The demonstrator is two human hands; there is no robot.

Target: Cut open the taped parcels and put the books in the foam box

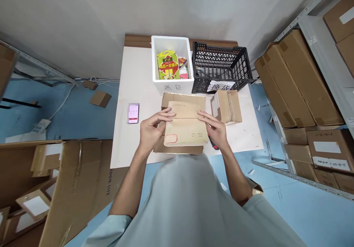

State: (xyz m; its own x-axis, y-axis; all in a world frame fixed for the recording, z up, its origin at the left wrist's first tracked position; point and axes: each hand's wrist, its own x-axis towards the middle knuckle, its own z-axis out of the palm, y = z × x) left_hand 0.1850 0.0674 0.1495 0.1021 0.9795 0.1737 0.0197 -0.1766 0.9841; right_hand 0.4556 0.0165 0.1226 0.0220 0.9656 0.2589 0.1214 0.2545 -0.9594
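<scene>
Left grip (155, 126) and right grip (217, 129) hold a beige book (186, 125) by opposite sides; cardboard (188, 98) lies beneath, on the desk (124, 143).

Dressed in a plain, pale blue-grey top (188, 202), softly creased down the front, with loose short sleeves (273, 214) in matching cloth, bare below the cuffs

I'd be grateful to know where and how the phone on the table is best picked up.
Probably by the middle of its two long sides, from above, with the left hand, the nearer one, once free. The phone lies flat on the table, long sides running away from the person, so thumb and fingers should span its narrow width.
</scene>
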